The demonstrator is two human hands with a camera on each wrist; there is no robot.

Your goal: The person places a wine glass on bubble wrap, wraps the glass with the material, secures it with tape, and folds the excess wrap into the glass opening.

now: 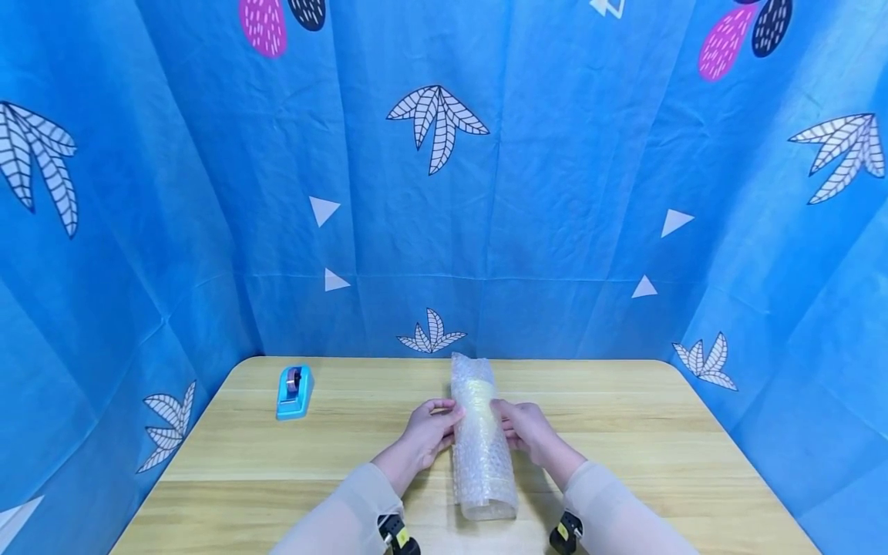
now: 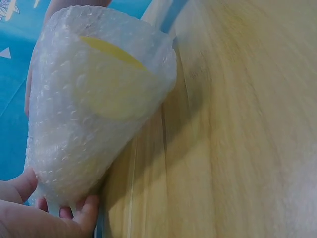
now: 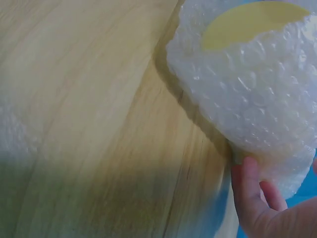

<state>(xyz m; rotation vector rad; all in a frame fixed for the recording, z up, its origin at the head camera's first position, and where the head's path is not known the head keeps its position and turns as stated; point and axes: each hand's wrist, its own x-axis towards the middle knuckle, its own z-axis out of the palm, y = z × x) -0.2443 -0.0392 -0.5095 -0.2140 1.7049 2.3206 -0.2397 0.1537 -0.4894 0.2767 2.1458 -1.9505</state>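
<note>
Seeing a blue tape dispenser (image 1: 294, 395) at left on the wooden table (image 1: 638, 432). Holding with the curled fingers of the left hand (image 1: 425, 433) — at mid-table — a bubble-wrapped roll (image 1: 483, 462) (showing yellow inside), and gripping its right side with the right hand (image 1: 533, 432).

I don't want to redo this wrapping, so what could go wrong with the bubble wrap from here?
The bubble wrap might spring loose if the left hand and right hand let go, since I can make out no tape on it. The yellow thing inside could slide out if tipped, as the near end looks open. The blue tape dispenser sits apart from both hands, so reaching for it may loosen the hold.
</note>
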